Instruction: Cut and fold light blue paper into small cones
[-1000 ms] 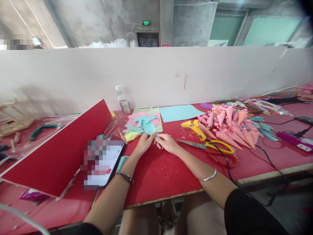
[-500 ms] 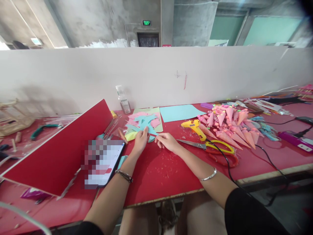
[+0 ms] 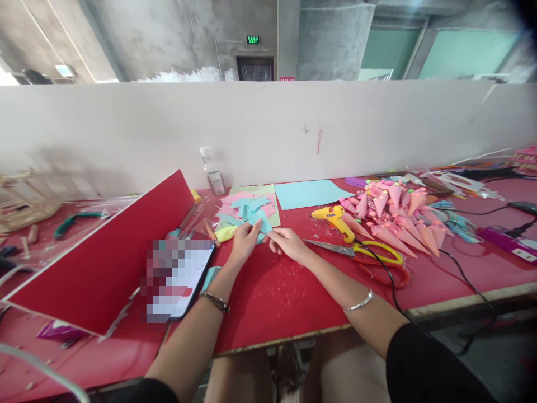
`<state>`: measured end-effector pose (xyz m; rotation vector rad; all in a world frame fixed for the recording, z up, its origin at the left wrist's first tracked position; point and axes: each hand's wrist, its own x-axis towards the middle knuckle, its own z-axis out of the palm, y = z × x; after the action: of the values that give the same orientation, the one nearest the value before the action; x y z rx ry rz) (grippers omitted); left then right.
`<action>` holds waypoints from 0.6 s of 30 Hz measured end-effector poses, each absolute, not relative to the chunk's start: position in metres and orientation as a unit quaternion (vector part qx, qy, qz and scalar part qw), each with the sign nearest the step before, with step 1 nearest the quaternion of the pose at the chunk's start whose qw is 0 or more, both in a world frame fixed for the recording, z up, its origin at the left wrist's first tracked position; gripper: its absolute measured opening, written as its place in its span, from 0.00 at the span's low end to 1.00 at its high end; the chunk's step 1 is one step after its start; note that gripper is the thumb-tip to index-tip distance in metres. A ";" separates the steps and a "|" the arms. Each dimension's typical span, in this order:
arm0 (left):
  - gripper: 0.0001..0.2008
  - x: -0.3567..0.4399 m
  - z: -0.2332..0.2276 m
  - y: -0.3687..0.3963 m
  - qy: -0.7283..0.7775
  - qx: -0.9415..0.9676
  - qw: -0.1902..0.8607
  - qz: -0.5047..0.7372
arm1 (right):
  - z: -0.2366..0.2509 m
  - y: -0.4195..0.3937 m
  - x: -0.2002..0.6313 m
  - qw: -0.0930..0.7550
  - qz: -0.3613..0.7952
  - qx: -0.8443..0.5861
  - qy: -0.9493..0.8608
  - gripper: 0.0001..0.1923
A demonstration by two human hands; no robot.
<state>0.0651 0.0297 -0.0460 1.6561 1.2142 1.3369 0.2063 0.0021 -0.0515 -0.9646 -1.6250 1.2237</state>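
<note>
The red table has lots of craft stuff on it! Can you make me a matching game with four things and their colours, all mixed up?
Things:
1. glue gun
2. paper cones
3. big flat paper sheet
4. paper piece pinched between the left hand and right hand

Colours:
A. pink
B. light blue, lying by the back wall
C. yellow
D. light blue, held just above the table

Pairs: 1-C, 2-A, 3-B, 4-D
</note>
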 end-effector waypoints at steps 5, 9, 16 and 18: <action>0.18 0.064 -0.045 0.030 0.453 0.640 0.340 0.519 | -0.052 0.002 0.208 0.416 0.495 -0.369 -0.667 0.17; 0.17 0.067 -0.044 0.027 0.444 0.656 0.354 0.497 | -0.052 0.002 0.209 0.413 0.496 -0.370 -0.669 0.17; 0.20 0.066 -0.046 0.029 0.450 0.648 0.359 0.498 | -0.055 0.004 0.207 0.408 0.508 -0.360 -0.667 0.16; 0.20 0.064 -0.048 0.032 0.447 0.637 0.359 0.515 | -0.055 0.005 0.207 0.418 0.507 -0.362 -0.662 0.15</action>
<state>0.0640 0.0316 -0.0477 1.6425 1.1535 1.3274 0.2067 0.0051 -0.0554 -0.9071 -1.6596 1.2713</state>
